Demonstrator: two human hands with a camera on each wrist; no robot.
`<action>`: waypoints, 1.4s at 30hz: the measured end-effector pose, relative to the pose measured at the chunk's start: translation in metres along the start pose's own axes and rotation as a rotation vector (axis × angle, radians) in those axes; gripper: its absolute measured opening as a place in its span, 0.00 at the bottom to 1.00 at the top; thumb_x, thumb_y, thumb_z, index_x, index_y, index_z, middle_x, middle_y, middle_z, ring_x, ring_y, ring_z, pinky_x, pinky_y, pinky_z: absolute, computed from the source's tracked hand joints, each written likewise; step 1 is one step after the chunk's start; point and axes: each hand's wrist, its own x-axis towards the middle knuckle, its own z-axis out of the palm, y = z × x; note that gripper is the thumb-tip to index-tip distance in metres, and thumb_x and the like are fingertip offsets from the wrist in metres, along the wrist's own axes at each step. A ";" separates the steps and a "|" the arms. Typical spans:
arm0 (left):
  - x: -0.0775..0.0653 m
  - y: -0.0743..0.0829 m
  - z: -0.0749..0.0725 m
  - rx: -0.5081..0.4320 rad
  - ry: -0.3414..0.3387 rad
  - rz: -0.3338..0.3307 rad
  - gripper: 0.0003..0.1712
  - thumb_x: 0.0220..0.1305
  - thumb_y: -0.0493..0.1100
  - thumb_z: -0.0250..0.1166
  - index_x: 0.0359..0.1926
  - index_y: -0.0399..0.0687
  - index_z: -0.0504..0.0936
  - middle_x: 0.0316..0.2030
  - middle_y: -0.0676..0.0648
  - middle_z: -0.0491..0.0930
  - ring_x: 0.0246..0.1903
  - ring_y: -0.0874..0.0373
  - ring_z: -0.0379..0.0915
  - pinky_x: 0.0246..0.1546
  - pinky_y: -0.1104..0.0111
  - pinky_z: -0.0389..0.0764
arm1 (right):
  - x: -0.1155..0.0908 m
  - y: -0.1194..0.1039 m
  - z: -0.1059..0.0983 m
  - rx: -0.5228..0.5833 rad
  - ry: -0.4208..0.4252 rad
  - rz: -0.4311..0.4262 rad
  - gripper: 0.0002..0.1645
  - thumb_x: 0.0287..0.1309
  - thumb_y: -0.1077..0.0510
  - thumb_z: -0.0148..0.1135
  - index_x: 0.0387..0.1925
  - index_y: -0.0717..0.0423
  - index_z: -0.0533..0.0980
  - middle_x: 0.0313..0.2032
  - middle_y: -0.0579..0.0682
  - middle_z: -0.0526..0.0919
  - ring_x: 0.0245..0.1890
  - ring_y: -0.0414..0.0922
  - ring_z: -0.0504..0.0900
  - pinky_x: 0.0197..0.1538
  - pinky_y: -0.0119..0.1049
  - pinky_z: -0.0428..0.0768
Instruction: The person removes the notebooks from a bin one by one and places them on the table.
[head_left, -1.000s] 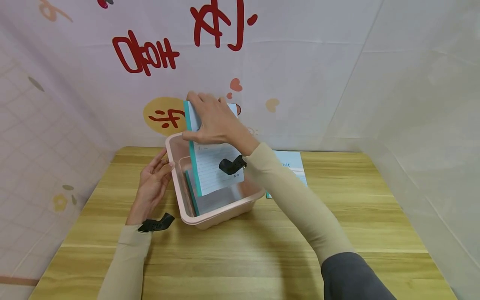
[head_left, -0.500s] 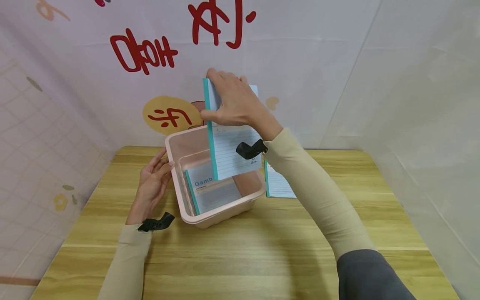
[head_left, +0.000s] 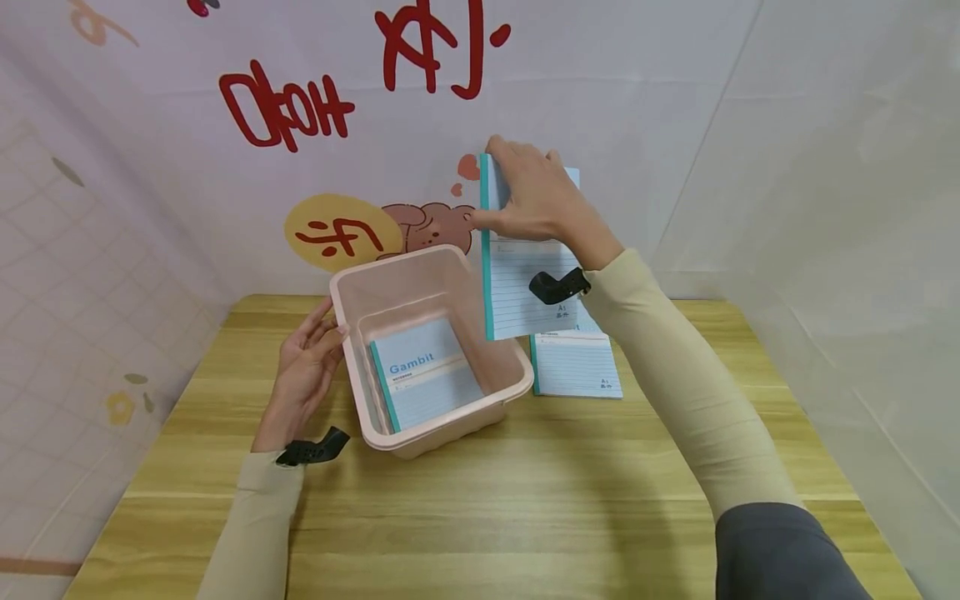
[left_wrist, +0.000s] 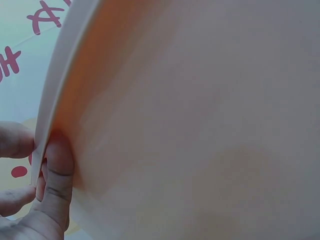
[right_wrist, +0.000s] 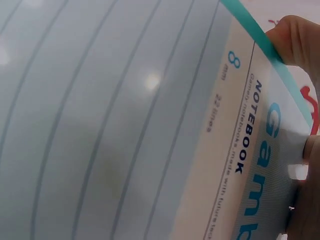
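Observation:
A light blue notebook (head_left: pixel 517 287) with a teal spine is held upright in my right hand (head_left: pixel 536 196), above the right side of a pink plastic bin (head_left: pixel 450 423). My thumb and fingers grip its upper part; in the right wrist view its lined cover (right_wrist: pixel 125 110) fills most of the picture, with "NOTEBOOK" printed on it. My left hand (head_left: pixel 306 367) pinches the bin's left rim, thumb and fingers on either side of the rim (left_wrist: pixel 62 65) in the left wrist view. Inside the bin lies a matching notebook (head_left: pixel 431 379) marked "Gambit".
Another notebook of the same kind (head_left: pixel 576 367) lies on the wooden table (head_left: pixel 480 517) right of the bin, partly covered by the held one in the head view. A printed white cloth (head_left: pixel 615 125) hangs behind the table.
My right hand has lifted the notebook up out of the bin and carried it right, past the bin's right rim. The notebook inside now shows fully. My left hand stays on the rim.

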 end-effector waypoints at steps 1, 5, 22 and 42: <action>0.000 0.000 0.000 -0.008 -0.002 0.003 0.44 0.71 0.30 0.62 0.81 0.44 0.52 0.57 0.43 0.68 0.48 0.64 0.79 0.53 0.76 0.84 | -0.001 0.005 -0.001 -0.005 -0.001 0.006 0.35 0.52 0.35 0.60 0.54 0.52 0.66 0.42 0.50 0.75 0.45 0.49 0.73 0.47 0.47 0.64; 0.001 0.002 0.000 -0.020 0.002 0.013 0.43 0.71 0.29 0.62 0.81 0.44 0.53 0.57 0.42 0.69 0.48 0.63 0.79 0.53 0.75 0.85 | -0.007 0.022 -0.006 -0.020 0.000 0.029 0.33 0.52 0.38 0.59 0.53 0.54 0.66 0.40 0.52 0.74 0.42 0.51 0.73 0.44 0.46 0.62; 0.002 0.008 0.002 -0.022 0.005 0.014 0.43 0.71 0.29 0.61 0.81 0.43 0.53 0.58 0.43 0.69 0.49 0.62 0.78 0.53 0.76 0.85 | -0.042 0.097 0.002 -0.084 -0.076 0.135 0.27 0.52 0.42 0.61 0.44 0.55 0.66 0.35 0.52 0.70 0.37 0.52 0.69 0.39 0.44 0.54; 0.003 0.000 0.001 -0.021 0.021 -0.016 0.43 0.71 0.29 0.62 0.81 0.44 0.54 0.53 0.45 0.71 0.44 0.64 0.80 0.51 0.75 0.86 | -0.100 0.180 0.042 -0.083 -0.203 0.304 0.35 0.56 0.38 0.63 0.53 0.58 0.67 0.41 0.57 0.75 0.45 0.56 0.73 0.47 0.60 0.64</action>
